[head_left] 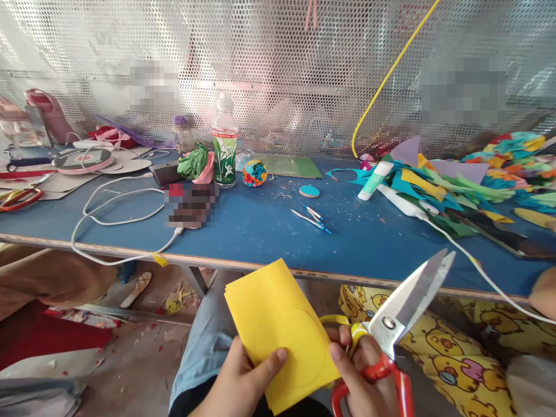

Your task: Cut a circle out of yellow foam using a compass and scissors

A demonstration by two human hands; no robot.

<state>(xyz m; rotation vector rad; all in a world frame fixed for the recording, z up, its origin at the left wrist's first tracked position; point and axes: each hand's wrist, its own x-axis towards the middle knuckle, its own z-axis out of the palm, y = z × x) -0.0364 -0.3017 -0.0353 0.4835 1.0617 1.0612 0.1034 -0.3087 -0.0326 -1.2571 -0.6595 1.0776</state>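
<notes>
My left hand [254,370] grips a stack of yellow paper [282,318] from below, its thumb pressed on the front sheet. A faint circle is drawn on that sheet. My right hand [362,370] holds a pair of scissors [386,324] with red and yellow handles. Their blades point up and to the right, nearly together and away from the paper. The right thumb also touches the paper's right edge. Both hands are above my lap, in front of the table edge; some right fingers are hidden behind the paper and handles.
On the blue table [247,231] lie a compass [313,219], a blue disc [309,190], a multicoloured paper ball [254,173] and a glue stick [375,180]. A bottle [225,145] stands behind. White cables [99,223] cross the left side; paper scraps [452,174] pile up right. Another person's arm [544,292] is at far right.
</notes>
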